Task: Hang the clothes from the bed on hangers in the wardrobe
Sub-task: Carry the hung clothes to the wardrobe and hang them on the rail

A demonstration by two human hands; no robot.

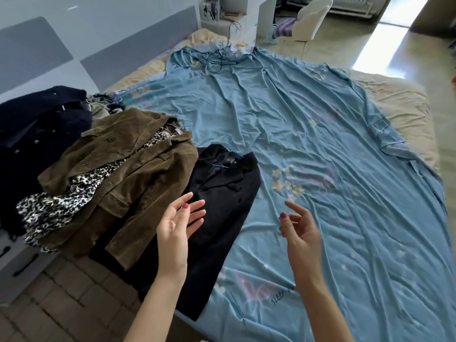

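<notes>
Your left hand (176, 224) and right hand (299, 233) hover palms inward, fingers loosely spread and holding nothing, above the near edge of the bed's wrinkled blue sheet (308, 149). A black jacket on a thin blue wire hanger (222, 188) lies under your left hand, beside a brown corduroy jacket (128, 169); bare sheet stretches to your right.

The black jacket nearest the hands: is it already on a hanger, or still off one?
On a hanger. A blue hanger sits inside the collar of the black jacket, its hook sticking out above, and the jacket lies flat on the bed.
</notes>
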